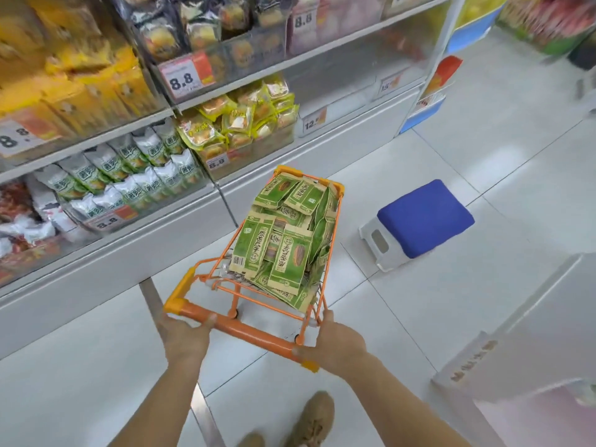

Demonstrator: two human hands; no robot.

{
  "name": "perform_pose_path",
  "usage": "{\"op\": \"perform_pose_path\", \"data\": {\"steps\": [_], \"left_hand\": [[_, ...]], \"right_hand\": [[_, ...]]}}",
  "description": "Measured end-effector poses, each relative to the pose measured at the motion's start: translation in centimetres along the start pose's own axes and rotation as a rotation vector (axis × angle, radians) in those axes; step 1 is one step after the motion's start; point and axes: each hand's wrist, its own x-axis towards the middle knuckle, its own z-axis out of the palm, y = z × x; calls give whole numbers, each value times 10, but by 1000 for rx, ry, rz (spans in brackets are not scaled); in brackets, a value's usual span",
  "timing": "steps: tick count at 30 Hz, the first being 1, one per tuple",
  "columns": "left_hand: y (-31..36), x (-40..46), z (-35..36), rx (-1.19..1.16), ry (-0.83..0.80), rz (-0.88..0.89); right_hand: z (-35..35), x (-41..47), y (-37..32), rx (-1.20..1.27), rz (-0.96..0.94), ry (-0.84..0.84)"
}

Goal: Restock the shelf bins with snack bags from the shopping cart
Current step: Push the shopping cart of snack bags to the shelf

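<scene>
Head view: a person stands in a shop aisle with both hands on the orange handle [240,329] of a small shopping cart [335,233], restocking apparently not yet begun. The left hand [185,337] grips the handle near its left end, fingers wrapped over the bar; the right hand [337,345] holds the right end, thumb on the bar and fingers curled round the corner of the frame. Neither hand holds a bag. The cart, at 12 o'clock from the person, is piled nearly to its rim with green snack bags [283,233], and none appears to have left it. The shelf [129,250] runs from 9 to 11 o'clock, just beside the cart. Its lower bins already hold white-and-green packets [129,175] at 10 o'clock and yellow packets [238,121] at 11 o'clock; further along, toward 1 o'clock, one clear bin [342,108] looks bare, though blur and glare make that uncertain. No green bags of the cart's kind can be seen in any bin. A white stool with a blue cushion [422,217] sits on the floor at 2 o'clock, apart from the cart. By the look of it the whole load remains to be shelved: park the cart, lift bags out, fill the vacant bin
</scene>
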Motion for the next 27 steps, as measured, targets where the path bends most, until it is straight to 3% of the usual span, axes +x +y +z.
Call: {"op": "perform_pose_path", "data": {"steps": [4,9,14,18,27], "left_hand": [[66,-2,51,-407,-151,-287],[128,-31,105,-647,-379,-387],[175,-24,136,-612,-272,-466],[212,-14,145,-546,-211,-437],[272,-3,178,-309,2,-373]], "right_hand": [[-69,34,14,3,-74,-104],[-138,73,32,-124,-162,-281],[-214,101,54,-155,-197,-418],[-277,132,94,-33,-186,-319],[-441,218,178,-133,-170,-182]]}}
